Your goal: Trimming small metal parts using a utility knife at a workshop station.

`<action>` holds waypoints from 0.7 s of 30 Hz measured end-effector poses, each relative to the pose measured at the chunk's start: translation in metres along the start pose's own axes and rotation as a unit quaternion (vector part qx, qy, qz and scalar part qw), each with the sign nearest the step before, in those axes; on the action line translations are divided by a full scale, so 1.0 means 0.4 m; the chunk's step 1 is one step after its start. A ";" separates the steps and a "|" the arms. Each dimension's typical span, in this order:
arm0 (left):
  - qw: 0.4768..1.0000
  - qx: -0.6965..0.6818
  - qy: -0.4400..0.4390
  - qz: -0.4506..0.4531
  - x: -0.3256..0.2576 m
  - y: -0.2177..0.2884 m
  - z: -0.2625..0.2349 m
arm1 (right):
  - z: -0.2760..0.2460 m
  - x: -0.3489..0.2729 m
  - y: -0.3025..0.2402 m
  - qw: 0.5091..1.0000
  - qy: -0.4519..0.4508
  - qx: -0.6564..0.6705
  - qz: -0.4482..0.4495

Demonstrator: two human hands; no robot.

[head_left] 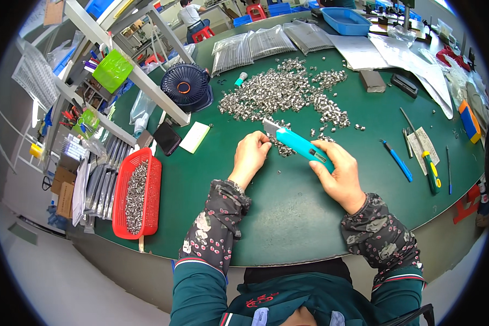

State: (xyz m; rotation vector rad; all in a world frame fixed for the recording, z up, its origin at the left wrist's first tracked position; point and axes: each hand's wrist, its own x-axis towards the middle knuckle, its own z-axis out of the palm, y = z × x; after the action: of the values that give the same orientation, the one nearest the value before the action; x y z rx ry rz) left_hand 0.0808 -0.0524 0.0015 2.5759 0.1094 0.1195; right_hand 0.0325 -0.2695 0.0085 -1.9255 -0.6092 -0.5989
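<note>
My right hand (pixel 339 175) is wrapped round the handle of a turquoise utility knife (pixel 305 145). Its wide metal blade points up and left, toward my left hand (pixel 250 156). The fingers of that hand are curled and pinched together near the blade tip; whatever lies between them is hidden or too small to name. Just beyond both hands spreads a big pile of small, shiny metal rings (pixel 280 89) on the green table (pixel 288 217). A few loose rings lie close to the left fingertips.
Left of me stand a red basket (pixel 153 201) of metal parts, a phone (pixel 167 138), a notepad (pixel 195 137) and a dark fan (pixel 186 87). To the right lie a blue pen (pixel 397 161) and a screwdriver (pixel 431 173). Bagged rods (pixel 271 42) line the far side.
</note>
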 end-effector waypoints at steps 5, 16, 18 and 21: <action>0.788 -0.601 -0.099 -0.093 -0.081 -0.015 -0.071 | 0.006 -0.005 0.007 1.000 -0.015 -0.003 -0.011; 0.681 -0.723 -0.093 -0.071 -0.176 -0.127 -0.081 | 0.011 -0.016 -0.016 0.992 -0.126 -0.015 -0.024; 0.715 -0.692 -0.083 -0.060 -0.176 -0.126 -0.082 | 0.016 -0.017 -0.018 0.987 -0.158 -0.008 -0.019; 0.762 -0.642 -0.074 -0.051 -0.171 -0.130 -0.078 | 0.018 -0.024 -0.018 0.986 -0.167 -0.003 -0.016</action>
State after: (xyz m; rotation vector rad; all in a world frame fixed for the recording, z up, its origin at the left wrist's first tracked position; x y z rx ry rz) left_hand 0.0066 0.0009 -0.0045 1.1751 0.0658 -0.0542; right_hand 0.0216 -0.2616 0.0043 -2.0409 -0.8513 -0.2976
